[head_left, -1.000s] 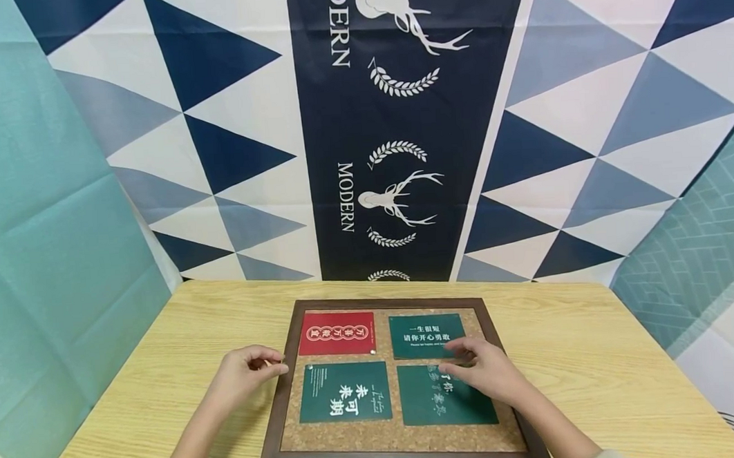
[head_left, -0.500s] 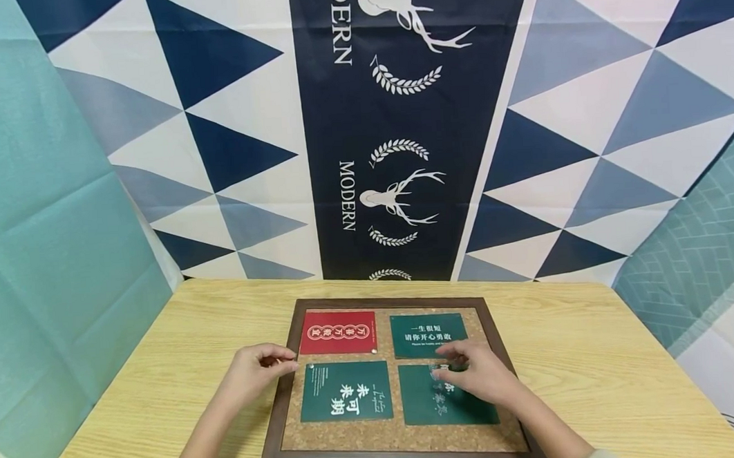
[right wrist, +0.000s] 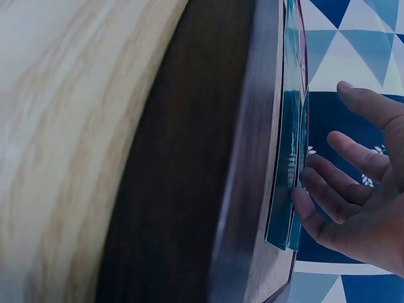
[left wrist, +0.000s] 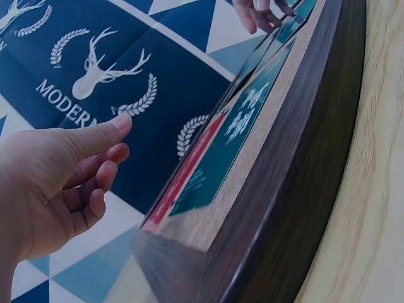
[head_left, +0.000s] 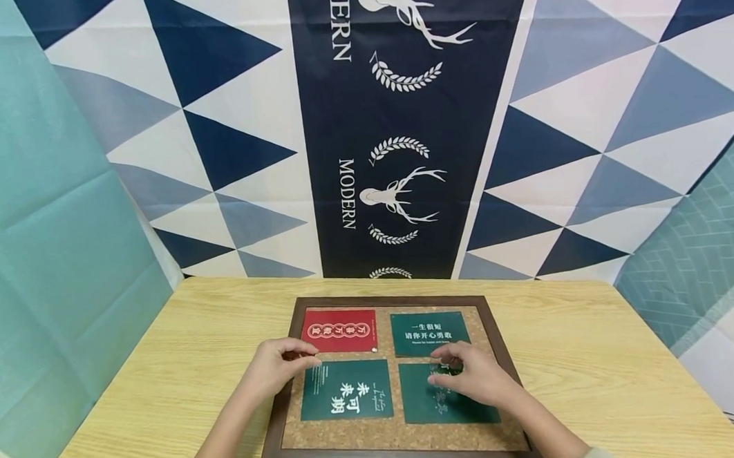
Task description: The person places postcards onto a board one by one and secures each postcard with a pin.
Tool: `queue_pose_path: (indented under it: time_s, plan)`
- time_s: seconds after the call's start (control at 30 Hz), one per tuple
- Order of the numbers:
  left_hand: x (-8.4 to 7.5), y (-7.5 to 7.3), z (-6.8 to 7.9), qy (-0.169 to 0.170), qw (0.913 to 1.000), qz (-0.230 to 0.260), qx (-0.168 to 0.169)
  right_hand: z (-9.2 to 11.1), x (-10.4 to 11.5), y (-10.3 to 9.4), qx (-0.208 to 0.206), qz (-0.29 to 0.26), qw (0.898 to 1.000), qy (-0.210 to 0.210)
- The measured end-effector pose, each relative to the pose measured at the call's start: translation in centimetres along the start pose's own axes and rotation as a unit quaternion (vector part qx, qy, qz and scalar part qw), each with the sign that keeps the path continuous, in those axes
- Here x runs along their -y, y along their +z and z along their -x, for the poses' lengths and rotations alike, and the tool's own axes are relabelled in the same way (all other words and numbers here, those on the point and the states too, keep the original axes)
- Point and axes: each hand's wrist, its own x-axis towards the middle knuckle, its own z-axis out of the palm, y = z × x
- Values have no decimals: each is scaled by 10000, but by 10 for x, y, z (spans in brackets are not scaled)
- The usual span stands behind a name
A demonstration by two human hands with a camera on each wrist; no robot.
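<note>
A brown-framed corkboard (head_left: 340, 438) lies on the table, bearing a red card (head_left: 338, 331) and several dark green cards. My left hand (head_left: 275, 369) hovers over the board's left side, thumb and index fingertips close together near the upper corner of the lower-left green card (head_left: 344, 390). In the left wrist view the thumb covers the index fingertip, and I cannot tell whether something small sits between them. My right hand (head_left: 474, 375) is over the lower-right green card (head_left: 439, 408), thumb and fingers spread apart, nothing between them. The upper-right green card (head_left: 425, 326) lies just beyond its fingertips.
A small clear pin (head_left: 374, 350) shows at the red card's lower right corner. The wood-grain table (head_left: 204, 334) extends around the board. Behind it hangs a patterned cloth (head_left: 253, 193) with triangles and deer heads; a teal sheet (head_left: 49, 225) hangs at the left.
My left hand has moved right, from the board's left frame to above the cards. My right hand has shifted slightly left over the lower-right card. The cards look unmoved.
</note>
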Motion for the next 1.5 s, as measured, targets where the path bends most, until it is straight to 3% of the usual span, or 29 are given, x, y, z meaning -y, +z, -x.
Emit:
queue_pose_path:
  time_s: [0.33,0.57,0.73,1.13,1.5]
  plan:
    - [-15,22,-9,331,9988,-311,166,-1,-1,7,-2,482,9987,-182]
    - [-24,42,-16,797,9931,-747,431,-1,0,8,-68,891,9945,-539]
    - [-31,53,-19,1009,9897,-794,628,-2,0,10,-104,1044,9933,-485]
    - [-40,69,-26,932,9890,-803,824,-3,2,12,-73,1162,9926,-355]
    - [-43,85,-34,1205,9829,-929,1033,-4,1,11,-42,1204,9915,-481]
